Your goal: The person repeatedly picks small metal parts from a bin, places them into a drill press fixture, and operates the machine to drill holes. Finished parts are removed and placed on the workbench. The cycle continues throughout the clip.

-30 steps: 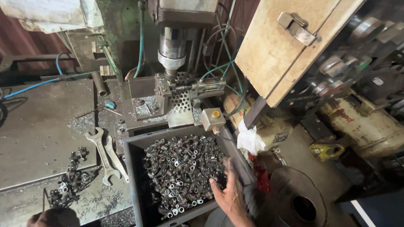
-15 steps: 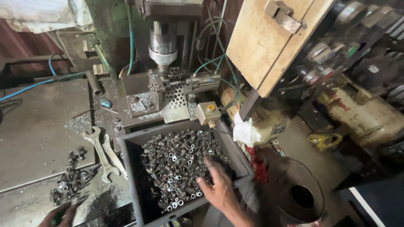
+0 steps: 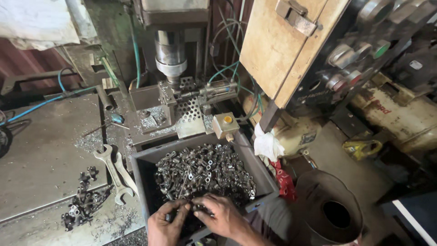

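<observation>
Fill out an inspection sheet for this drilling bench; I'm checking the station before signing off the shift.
Surface: grey metal bench, strewn with swarf.
Job's things: dark bin heaped with small metal fittings.
Clutter: two spanners, loose fittings pile, white rag.
Grippers: left hand and right hand both in the bin, fingers among fittings.
Cables: blue hose, green hoses.
Surroundings: drill spindle, wooden panel, black bucket.

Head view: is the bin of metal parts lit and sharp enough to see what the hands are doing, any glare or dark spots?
Head view: the metal parts are sharp and evenly lit, with small glints only; the left hand and right hand are clear at the near wall of the grey bin; the bin's near-left corner is in shadow; the lower right is dark; the edges look slightly bent.
</observation>
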